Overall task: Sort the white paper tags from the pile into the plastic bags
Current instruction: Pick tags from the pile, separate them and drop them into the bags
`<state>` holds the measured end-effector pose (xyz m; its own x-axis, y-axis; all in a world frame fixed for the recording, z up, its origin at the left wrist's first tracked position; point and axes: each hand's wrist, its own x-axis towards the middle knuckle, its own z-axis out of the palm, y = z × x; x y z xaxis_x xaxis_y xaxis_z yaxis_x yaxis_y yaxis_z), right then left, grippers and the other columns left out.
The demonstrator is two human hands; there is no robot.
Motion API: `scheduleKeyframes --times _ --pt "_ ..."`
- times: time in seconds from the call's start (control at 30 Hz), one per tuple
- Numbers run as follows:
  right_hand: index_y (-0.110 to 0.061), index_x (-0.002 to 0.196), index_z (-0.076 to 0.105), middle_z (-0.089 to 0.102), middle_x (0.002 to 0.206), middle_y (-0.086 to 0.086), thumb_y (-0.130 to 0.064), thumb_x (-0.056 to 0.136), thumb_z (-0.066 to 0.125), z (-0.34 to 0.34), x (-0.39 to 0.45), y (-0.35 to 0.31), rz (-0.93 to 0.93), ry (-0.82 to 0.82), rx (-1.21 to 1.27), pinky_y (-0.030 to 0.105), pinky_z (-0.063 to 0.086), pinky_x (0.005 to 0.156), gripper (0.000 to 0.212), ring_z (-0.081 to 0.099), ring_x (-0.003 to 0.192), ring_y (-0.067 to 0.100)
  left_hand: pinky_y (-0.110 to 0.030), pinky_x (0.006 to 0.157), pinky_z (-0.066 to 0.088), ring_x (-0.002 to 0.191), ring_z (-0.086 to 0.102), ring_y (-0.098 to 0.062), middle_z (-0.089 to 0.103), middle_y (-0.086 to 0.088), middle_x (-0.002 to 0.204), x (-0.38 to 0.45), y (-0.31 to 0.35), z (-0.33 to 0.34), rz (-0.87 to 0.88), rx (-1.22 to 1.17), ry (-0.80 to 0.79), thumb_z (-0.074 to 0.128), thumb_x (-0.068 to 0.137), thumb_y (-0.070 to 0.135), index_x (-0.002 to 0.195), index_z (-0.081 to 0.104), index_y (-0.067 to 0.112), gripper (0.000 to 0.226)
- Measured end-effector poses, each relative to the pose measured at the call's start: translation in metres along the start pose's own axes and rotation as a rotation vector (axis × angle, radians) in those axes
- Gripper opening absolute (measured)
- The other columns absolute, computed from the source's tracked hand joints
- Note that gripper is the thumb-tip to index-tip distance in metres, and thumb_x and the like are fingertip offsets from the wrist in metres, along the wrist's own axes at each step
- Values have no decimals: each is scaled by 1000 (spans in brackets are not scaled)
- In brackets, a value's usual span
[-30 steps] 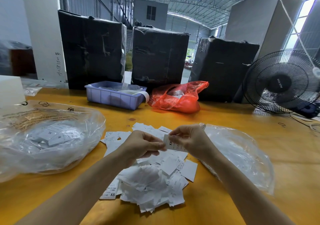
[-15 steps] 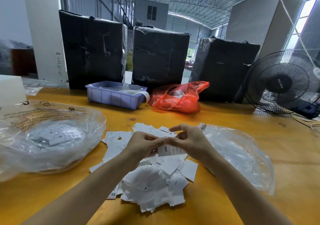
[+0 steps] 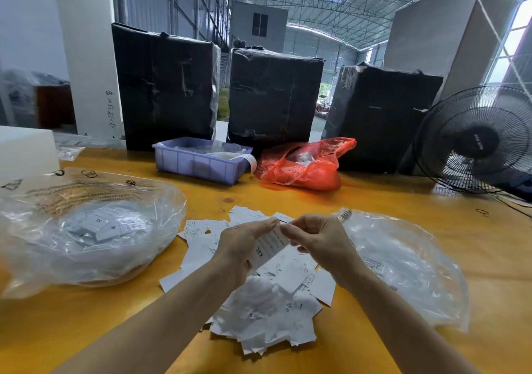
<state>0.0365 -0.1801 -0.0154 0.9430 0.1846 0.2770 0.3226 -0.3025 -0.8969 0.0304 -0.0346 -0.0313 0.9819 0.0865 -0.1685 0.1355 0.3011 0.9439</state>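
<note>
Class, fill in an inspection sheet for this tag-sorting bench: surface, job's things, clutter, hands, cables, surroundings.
Surface: yellow table.
Job's things: tag pile in the middle; left bag holds tags; right bag lies beside the pile.
Clutter: blue tray, red bag.
Hands: left hand and right hand both pinch one XXL tag.
Cables: thin cord by the fan.
Surroundings: three black wrapped boxes, warehouse hall.

We hold both forearms stretched forward, bare, converging toward the middle. Our left hand point(image 3: 240, 248) is raised with its back toward us, fingers curled and fingertips pinched together at the top. Our right hand point(image 3: 318, 239) faces it, thumb and forefinger pinched, the fingertips of the two hands nearly touching.
</note>
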Motion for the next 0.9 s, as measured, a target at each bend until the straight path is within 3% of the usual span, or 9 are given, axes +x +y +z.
scheduleKeyframes --times 0.13,0.23,0.4,0.5,0.6,0.73,0.83,0.9 --pt "-14 81 69 72 75 7 -13 77 76 0 -1 -1 56 -62 57 25 53 65 8 66 67 13 -26 58 44 67 58 -19 66 -8 75 2 0 -1 -17 -19 -24 74 77 29 86 73 12 19" --pt "-9 80 69 70 70 6 -5 80 72 -2 0 1 58 -16 69 19 52 58 5 65 60 10 -26 59 43 73 58 -19 67 -7 79 3 3 -1 -67 60 -73 72 79 31 87 70 15 19" --pt "-5 80 69 71 71 12 -3 82 69 -8 1 3 70 45 60 20 52 55 3 65 58 13 -16 45 38 46 54 -6 68 -2 62 10 10 -17 -31 353 -188 75 79 20 86 73 8 14" --pt "-4 83 68 72 70 11 -2 84 67 -5 1 3 75 17 38 20 53 55 2 68 59 16 -15 46 35 46 50 -4 65 8 53 12 27 -32 22 585 -185 77 77 23 77 73 16 8" --pt "-7 85 69 73 70 4 -3 84 67 -8 1 0 53 -5 -39 18 52 53 4 69 61 16 -13 41 34 52 49 -5 62 10 59 16 59 -61 128 736 -38 77 77 26 78 74 17 10" --pt "-9 86 69 73 71 1 -7 85 67 -20 3 -9 59 -19 -116 20 52 54 4 69 60 15 -16 43 38 56 51 -10 64 -1 65 17 102 -130 246 838 337 76 79 14 85 73 9 8" --pt "-9 83 70 73 69 4 -8 84 67 -42 8 -16 92 -40 -203 28 51 55 4 68 57 18 -31 65 54 75 60 -20 67 -6 85 17 114 -178 184 936 561 70 82 5 88 71 4 6" --pt "-7 80 70 72 66 5 -9 84 67 -62 14 -15 143 -45 -316 26 46 47 5 67 52 18 -38 81 55 89 63 -28 68 -12 97 20 112 -197 149 1036 635 67 84 4 95 69 -2 13"
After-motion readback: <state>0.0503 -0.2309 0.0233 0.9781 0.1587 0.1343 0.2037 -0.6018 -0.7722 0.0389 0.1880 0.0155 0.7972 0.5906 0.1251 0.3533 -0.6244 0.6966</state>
